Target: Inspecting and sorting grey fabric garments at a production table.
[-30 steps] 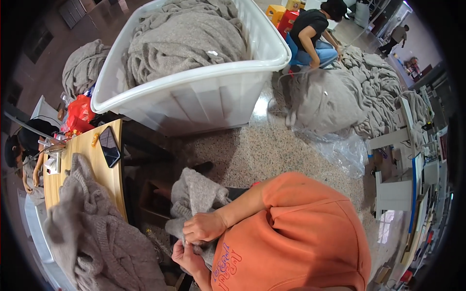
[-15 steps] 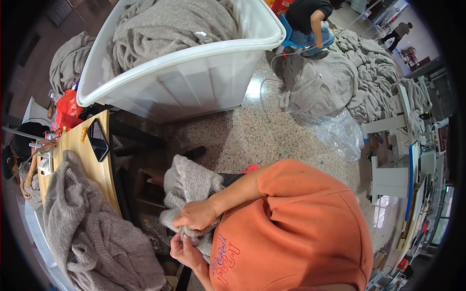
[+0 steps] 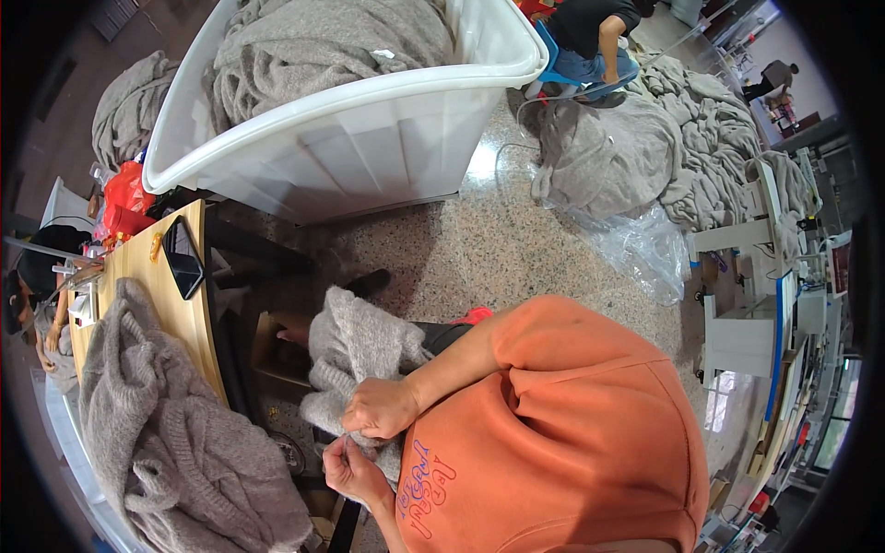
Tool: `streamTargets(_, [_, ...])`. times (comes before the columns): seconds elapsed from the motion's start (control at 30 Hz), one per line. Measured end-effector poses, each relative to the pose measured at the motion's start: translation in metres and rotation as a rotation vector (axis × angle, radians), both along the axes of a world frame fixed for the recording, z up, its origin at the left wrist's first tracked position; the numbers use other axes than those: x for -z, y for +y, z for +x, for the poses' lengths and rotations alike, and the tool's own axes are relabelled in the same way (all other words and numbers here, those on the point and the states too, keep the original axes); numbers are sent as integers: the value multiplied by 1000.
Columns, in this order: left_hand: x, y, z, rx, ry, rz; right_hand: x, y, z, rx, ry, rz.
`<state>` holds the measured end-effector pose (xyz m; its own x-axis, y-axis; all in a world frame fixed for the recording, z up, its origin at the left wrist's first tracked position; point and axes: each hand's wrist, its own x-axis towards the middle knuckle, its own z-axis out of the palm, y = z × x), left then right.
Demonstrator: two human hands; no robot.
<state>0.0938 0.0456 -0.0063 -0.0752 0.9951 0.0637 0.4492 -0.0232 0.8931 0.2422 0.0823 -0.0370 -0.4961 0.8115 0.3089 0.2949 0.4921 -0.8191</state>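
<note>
A grey knitted garment point(image 3: 355, 346) lies bunched over my lap, its ribbed edge toward my hands. My right hand point(image 3: 380, 408), the upper one in the picture, is closed in a fist on the knit. Just below it, my left hand point(image 3: 358, 475) is closed in a pinch, thumb against forefinger, near the garment's edge. What sits between those left fingertips is too small to make out. A second grey knitted garment point(image 3: 198, 452) is heaped on the wooden table to the left, apart from both hands.
A black phone point(image 3: 182, 258) lies on the wooden table point(image 3: 138, 249). Beyond it stands a large white bin point(image 3: 350, 147) full of grey knitwear. More knit piles point(image 3: 608, 157) and clear plastic point(image 3: 645, 253) cover the floor at the right. A co-worker point(image 3: 590, 46) sits behind them.
My right hand has shifted slightly right and turned into a tighter fist. The gap between my two hands has widened a little. My left hand has stayed nearly in place, still pinched.
</note>
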Motion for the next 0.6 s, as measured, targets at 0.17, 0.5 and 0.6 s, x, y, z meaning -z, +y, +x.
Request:
streamTargets(0.17, [9, -3, 4, -24, 177, 257, -5, 2, -5, 92, 24, -28])
streamTargets(0.5, [19, 14, -16, 65, 101, -14, 15, 21, 30, 270, -146, 221])
streamTargets(0.6, [24, 15, -27, 78, 46, -151, 18, 27, 49, 239, -359, 39])
